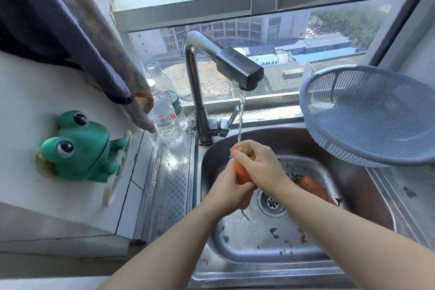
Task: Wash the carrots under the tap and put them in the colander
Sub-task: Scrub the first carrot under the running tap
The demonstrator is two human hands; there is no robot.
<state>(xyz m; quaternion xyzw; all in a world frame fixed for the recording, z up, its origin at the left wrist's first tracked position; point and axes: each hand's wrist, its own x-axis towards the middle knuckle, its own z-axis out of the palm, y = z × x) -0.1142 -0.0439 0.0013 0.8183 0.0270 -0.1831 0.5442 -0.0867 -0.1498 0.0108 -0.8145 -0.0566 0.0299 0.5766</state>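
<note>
Both hands are holding one carrot [242, 173] over the steel sink [235, 266], under the thin stream of water [240, 120] that is running from the tap [237, 67]. The left hand [229, 189] is wrapping its fingers round the lower part of the carrot. The right hand [261, 165] is gripping the upper part, its fingers curling round the top end, where the water is landing. The carrot is standing nearly upright between them, with its thin root tip pointing down at the basin just left of the drain [271, 202].

A second carrot [314, 187] is lying on the basin floor, right of the drain and partly hidden behind the right forearm. Dark specks of dirt are lying scattered over the near part of the basin floor.

The blue plastic colander [367, 115] is sitting tilted at the far right, with its lower edge overhanging the right side of the basin, well apart from both carrots.

Two clear plastic bottles [164, 120] are standing at the far left corner of the sink, just beside the base of the tap. A green frog figure [80, 148] is sitting against the white tiled surface at the left, and a dark cloth [94, 42] is hanging above it. Beyond the tap, the window [329, 37] is showing buildings and rooftops.
</note>
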